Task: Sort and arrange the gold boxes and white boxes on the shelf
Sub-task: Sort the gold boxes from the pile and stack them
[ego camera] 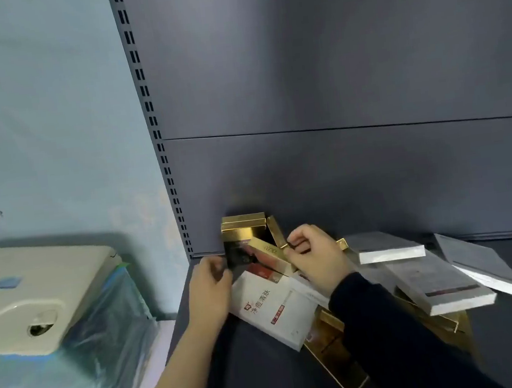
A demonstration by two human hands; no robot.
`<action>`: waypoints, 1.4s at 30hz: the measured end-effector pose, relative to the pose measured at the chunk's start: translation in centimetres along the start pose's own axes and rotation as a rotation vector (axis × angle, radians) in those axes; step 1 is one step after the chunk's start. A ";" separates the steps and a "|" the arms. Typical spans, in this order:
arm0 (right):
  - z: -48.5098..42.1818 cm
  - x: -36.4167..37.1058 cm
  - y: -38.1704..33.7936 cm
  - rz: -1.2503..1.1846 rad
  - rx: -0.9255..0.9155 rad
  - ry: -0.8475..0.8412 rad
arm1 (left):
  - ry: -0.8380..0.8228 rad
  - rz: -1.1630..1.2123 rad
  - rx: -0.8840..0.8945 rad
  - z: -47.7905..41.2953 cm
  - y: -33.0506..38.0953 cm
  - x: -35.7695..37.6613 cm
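Note:
Two gold boxes (pixel 243 226) stand upright against the back panel at the shelf's far left corner. My left hand (pixel 210 280) touches their lower left edge, fingers curled. My right hand (pixel 313 255) grips a tilted gold box (pixel 270 255) that leans toward the upright pair. A white box (pixel 271 310) with red print lies flat below both hands. Several grey-white boxes (pixel 437 282) lie overlapping at the right. More gold boxes (pixel 335 356) lie under my right sleeve, partly hidden.
The dark shelf (pixel 267 376) has a grey back panel (pixel 339 159) and a slotted upright (pixel 162 159) at its left. A cream device (pixel 35 296) on plastic-wrapped goods sits left of the shelf, beside the pale blue wall.

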State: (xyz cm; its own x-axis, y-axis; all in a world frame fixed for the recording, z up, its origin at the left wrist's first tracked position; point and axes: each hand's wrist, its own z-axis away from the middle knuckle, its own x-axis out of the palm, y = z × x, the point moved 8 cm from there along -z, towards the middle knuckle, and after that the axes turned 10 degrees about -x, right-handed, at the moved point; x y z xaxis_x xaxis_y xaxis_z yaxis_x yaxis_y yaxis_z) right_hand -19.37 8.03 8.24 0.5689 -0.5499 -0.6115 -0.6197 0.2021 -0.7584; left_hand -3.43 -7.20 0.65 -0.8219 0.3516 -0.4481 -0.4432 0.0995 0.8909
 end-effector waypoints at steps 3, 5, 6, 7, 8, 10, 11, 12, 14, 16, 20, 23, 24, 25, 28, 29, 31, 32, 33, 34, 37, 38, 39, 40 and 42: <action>-1.7 1.9 0.6 0.201 -0.013 -0.082 | -0.003 -0.068 -0.050 -0.7 -2.1 1.5; -2.2 2.9 0.9 0.232 -0.007 -0.125 | -0.030 -0.134 -0.081 -0.4 -3.0 2.6; -2.3 3.0 1.2 0.235 -0.008 -0.125 | -0.031 -0.184 -0.071 -0.1 -3.0 2.9; -2.5 3.1 1.5 0.240 -0.013 -0.121 | -0.029 -0.215 -0.043 -0.1 -3.1 3.4; -2.5 3.1 1.5 0.249 -0.021 -0.123 | -0.047 -0.236 -0.025 0.2 -2.9 3.8; -2.7 3.1 1.7 0.270 -0.046 -0.108 | -0.080 -0.245 0.003 0.8 -2.6 4.6; -2.8 3.0 1.9 0.274 -0.057 -0.095 | -0.088 -0.222 0.017 1.2 -2.3 5.0; -2.8 2.7 1.9 0.272 -0.064 -0.086 | -0.083 -0.196 0.025 1.7 -1.8 5.3; -2.6 1.8 2.1 0.281 -0.073 -0.045 | -0.064 -0.186 0.027 2.6 -1.2 6.2; -2.4 0.8 2.3 0.323 -0.083 -0.001 | -0.010 -0.251 -0.007 3.4 -1.0 7.1; -1.7 -1.1 3.3 0.368 -0.064 0.048 | 0.047 -0.246 -0.036 5.4 0.7 8.6; -1.3 -2.6 4.3 0.347 -0.041 0.086 | 0.049 -0.221 -0.038 6.2 1.4 9.8; -1.1 -2.9 4.6 0.332 -0.031 0.089 | 0.051 -0.215 -0.041 6.4 1.5 10.2; -0.9 -3.2 5.0 0.318 -0.024 0.093 | 0.059 -0.211 -0.038 6.7 1.8 10.6; -0.6 -4.3 6.0 0.272 0.002 0.104 | 0.061 -0.219 -0.037 7.3 2.5 11.8; -0.5 -4.6 6.3 0.262 0.008 0.106 | 0.041 -0.231 -0.031 7.3 2.6 12.3; -0.4 -5.1 6.9 0.234 0.023 0.110 | -0.042 -0.255 -0.001 7.1 2.9 13.2; -0.3 -5.3 7.2 0.210 0.032 0.112 | -0.121 -0.243 -0.001 6.8 2.8 13.4; -0.3 -5.5 7.4 0.184 0.040 0.114 | -0.203 -0.205 -0.023 6.4 2.5 13.4; -0.3 -5.6 7.5 0.161 0.044 0.121 | -0.270 -0.146 -0.063 5.8 2.2 12.9; -0.4 -6.2 7.5 0.102 0.065 0.141 | -0.201 0.003 -0.123 3.2 1.5 8.9; -0.4 -6.4 7.4 0.092 0.067 0.145 | -0.116 0.017 -0.122 2.4 1.4 7.0; -0.5 -6.5 7.3 0.092 0.069 0.146 | -0.017 0.023 -0.128 1.5 1.2 5.2; -0.5 -6.7 7.2 0.097 0.071 0.144 | 0.083 0.037 -0.127 0.9 1.3 3.4; -0.4 -6.7 7.2 0.113 0.078 0.131 | 0.249 0.057 -0.108 -0.4 1.6 1.0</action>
State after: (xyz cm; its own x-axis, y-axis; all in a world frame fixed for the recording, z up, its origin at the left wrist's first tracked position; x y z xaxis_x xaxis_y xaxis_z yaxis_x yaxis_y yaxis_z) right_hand -27.81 12.85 6.96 0.4199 -0.6202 -0.6626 -0.6287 0.3278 -0.7052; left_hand -5.14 -7.07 1.64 -0.9032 0.1130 -0.4142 -0.4187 -0.0187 0.9079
